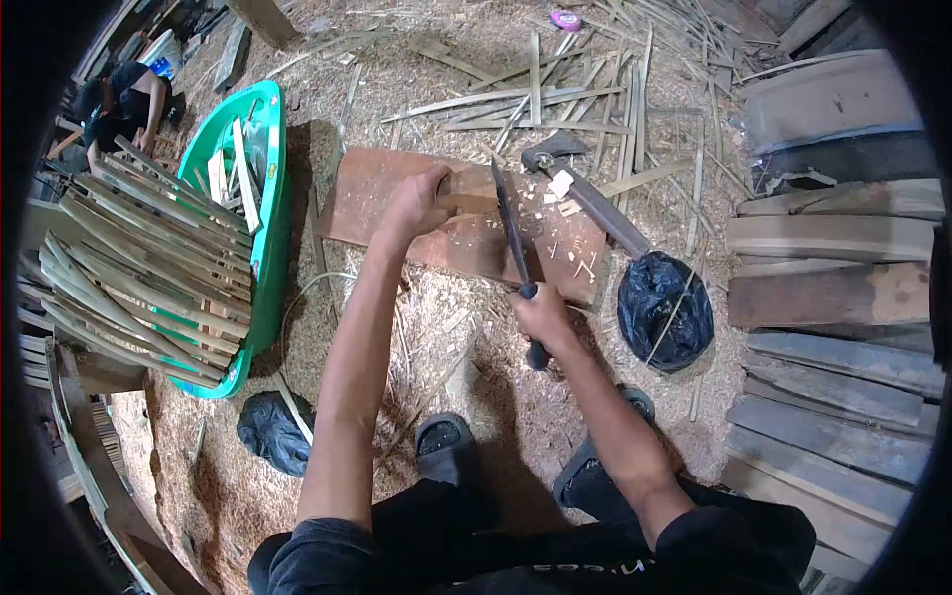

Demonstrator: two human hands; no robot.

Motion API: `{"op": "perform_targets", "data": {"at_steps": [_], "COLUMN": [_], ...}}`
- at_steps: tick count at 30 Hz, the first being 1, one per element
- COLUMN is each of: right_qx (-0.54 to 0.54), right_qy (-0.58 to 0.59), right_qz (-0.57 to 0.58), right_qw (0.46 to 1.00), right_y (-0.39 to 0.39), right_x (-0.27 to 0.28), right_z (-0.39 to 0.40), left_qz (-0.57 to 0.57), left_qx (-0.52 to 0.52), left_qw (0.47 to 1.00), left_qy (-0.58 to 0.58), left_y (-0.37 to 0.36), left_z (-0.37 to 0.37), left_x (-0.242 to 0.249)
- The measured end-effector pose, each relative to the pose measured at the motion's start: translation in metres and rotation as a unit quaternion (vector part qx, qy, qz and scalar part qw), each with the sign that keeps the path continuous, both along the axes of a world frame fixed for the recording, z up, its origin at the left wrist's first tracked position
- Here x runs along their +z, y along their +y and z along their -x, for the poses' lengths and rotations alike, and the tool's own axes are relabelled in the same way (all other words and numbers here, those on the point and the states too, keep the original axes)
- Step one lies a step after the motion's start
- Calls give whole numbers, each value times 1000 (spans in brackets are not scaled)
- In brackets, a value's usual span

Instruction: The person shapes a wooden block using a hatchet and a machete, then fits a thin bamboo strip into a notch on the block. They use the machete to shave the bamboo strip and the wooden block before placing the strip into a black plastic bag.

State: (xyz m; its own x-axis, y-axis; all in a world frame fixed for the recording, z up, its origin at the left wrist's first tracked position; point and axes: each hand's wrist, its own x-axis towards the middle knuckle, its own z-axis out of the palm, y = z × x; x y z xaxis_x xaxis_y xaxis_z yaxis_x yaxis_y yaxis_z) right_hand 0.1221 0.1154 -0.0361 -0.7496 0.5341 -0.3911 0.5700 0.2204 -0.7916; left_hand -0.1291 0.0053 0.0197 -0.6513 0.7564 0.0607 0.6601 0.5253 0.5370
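Note:
My left hand (415, 205) is closed around one end of a short wooden block (470, 192), holding it against a reddish-brown board (367, 193) on the ground. My right hand (543, 315) grips the black handle of a machete (513, 223). Its long dark blade points away from me, right beside the block's free end. Pale wood chips (561, 184) lie scattered over the board's right side. A hatchet (607, 216) with a dark head rests partly on the board, handle toward a black plastic bag (664, 309).
To the left, a green tub (266, 198) carries many curved wooden strips (159, 268). Loose slats (585, 99) litter the shavings-covered floor ahead. Stacked planks (823, 238) line the right side. Another black bag (278, 433) sits near my feet. A person (124, 104) crouches at far left.

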Motion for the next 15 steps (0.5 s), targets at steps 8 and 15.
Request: {"op": "perform_targets", "data": {"at_steps": [8, 15], "right_qx": [-45, -36], "right_qy": [58, 162], "right_qz": [-195, -556], "right_qw": [978, 814], "right_y": [31, 57], "right_x": [36, 33], "right_z": [24, 24], "left_qz": [-136, -171], "left_qx": [54, 143], "left_qw": [975, 897], "left_qy": [-167, -381], "left_y": [-14, -22], "left_z": [-14, -46], "left_x": [11, -10]}}
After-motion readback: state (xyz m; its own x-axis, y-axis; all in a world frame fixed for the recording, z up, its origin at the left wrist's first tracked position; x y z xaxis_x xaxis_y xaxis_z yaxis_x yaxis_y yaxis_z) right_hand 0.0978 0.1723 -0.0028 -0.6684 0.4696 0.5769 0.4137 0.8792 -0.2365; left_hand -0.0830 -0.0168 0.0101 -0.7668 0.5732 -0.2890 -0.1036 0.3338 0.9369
